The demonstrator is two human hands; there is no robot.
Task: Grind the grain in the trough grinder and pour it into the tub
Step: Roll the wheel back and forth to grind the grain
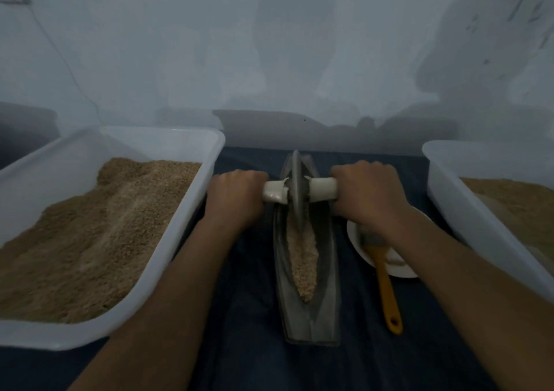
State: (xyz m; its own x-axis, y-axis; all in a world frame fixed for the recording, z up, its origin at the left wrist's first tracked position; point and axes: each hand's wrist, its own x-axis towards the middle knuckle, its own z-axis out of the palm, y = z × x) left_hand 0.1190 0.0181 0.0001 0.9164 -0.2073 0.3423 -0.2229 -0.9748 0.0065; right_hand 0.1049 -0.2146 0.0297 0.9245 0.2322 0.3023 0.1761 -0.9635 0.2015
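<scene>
Grain [302, 253] lies in a narrow heap along the groove of the trough grinder [308, 315], a dark boat-shaped trough set lengthwise on the dark-covered table [245, 360], its near blunt end toward the person and its far tip toward the wall. Its grinding wheel [296, 187] stands upright on edge in the far part of the trough, with a pale axle handle [322, 190] sticking out to both sides.

Left of the trough, a strip of bare table separates it from the left tub [192, 226], a white tub holding a large bed of grain; the tub's long wall runs almost parallel to the trough. Right of the trough, a white dish [398, 266] sits just beside it, with a yellow-handled brush [386, 288] resting across the dish rim and its handle pointing toward the person. Beyond the dish stands the right tub [467, 211], also with grain inside.

The left hand [236, 196] is curled tight around the handle's left end, knuckles up. The right hand [368, 190] grips the right end likewise, above the dish. Both forearms reach forward, one along each side of the trough.
</scene>
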